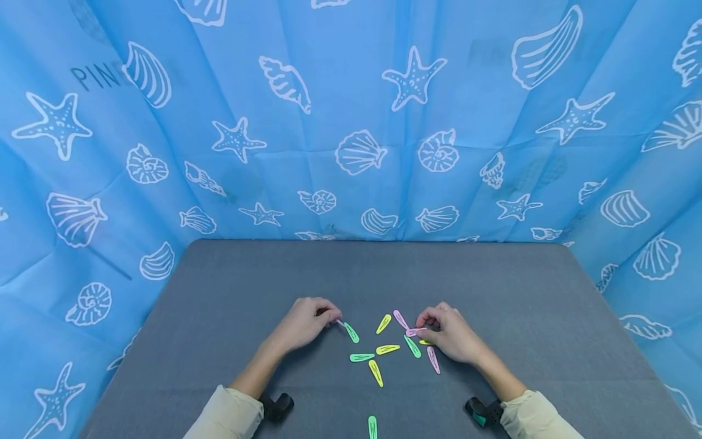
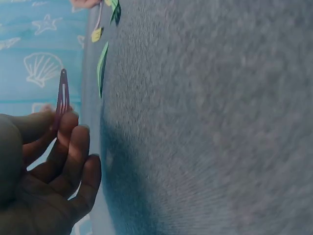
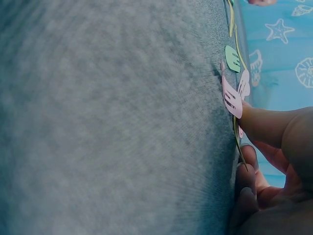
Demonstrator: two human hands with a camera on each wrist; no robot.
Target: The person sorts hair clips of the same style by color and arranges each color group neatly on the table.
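Observation:
My left hand (image 1: 308, 320) pinches a pink snap hair clip (image 2: 62, 95) by one end between thumb and fingertips, its narrow end pointing up in the left wrist view. Just past those fingertips lies a green hair clip (image 1: 351, 333). On the right, my right hand (image 1: 448, 332) is low over the table, thumb and index finger pinching the end of another pink hair clip (image 1: 414, 332). Beneath that hand a yellow hair clip (image 3: 239, 144) is partly covered. Close around it are a pink clip (image 1: 401, 319), a green clip (image 1: 412, 347) and another pink clip (image 1: 433, 360).
Between the hands, yellow clips (image 1: 388, 349) and a green clip (image 1: 361, 357) are scattered on the grey table (image 1: 263, 268). One green clip (image 1: 373, 427) lies at the near edge of view. A blue shell-patterned curtain (image 1: 340, 110) hangs behind and along the sides.

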